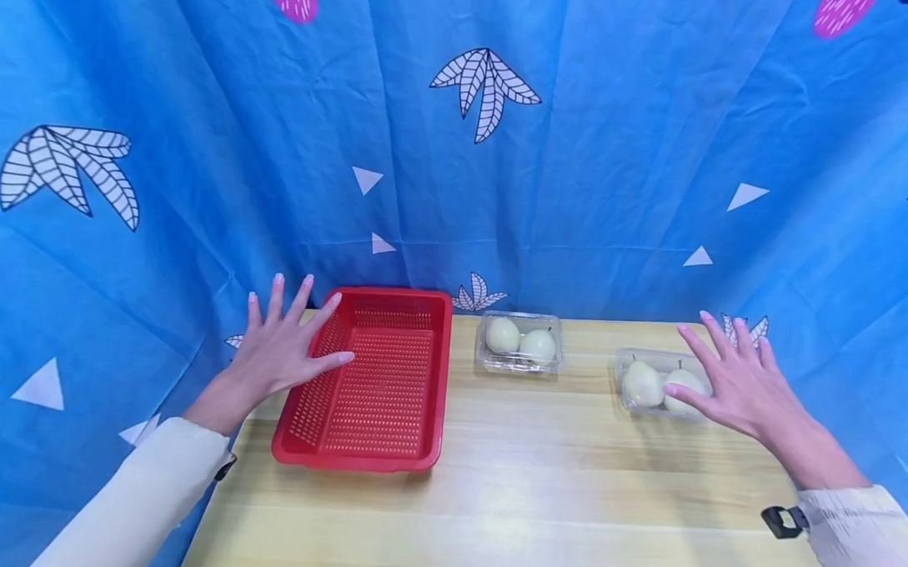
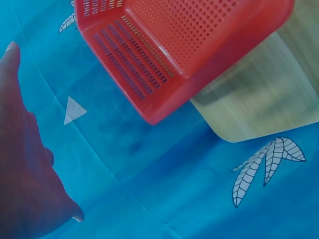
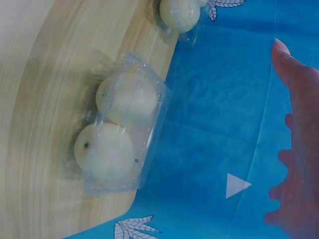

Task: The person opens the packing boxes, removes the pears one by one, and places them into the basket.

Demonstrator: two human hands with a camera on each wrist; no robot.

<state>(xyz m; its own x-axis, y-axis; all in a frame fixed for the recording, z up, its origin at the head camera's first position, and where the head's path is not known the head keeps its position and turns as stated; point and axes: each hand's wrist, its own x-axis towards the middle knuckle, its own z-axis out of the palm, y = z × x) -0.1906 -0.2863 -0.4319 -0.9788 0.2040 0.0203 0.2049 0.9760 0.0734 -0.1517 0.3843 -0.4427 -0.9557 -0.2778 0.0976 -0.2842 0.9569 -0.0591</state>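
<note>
With fingers spread, my left hand (image 1: 280, 352) hovers over the left side of a red plastic basket (image 1: 437, 383), which has perforated walls and floor; nothing shows inside it. My right hand (image 1: 746, 390), fingers also spread, is above a clear plastic box (image 1: 663, 412) of two pale pears (image 1: 643, 383) and partly covers it in the head view. In the right wrist view this box (image 3: 149, 144) stands apart from the hand. Between basket and right hand sits another clear box (image 1: 522, 367), also with two pale pears (image 1: 538, 346). Neither hand holds anything.
The light wooden table (image 1: 537, 487) has rounded corners, seen in the wrist views. A blue patterned curtain (image 1: 616, 156) hangs behind it and along both sides. Both boxes and the basket stand toward the table's back edge.
</note>
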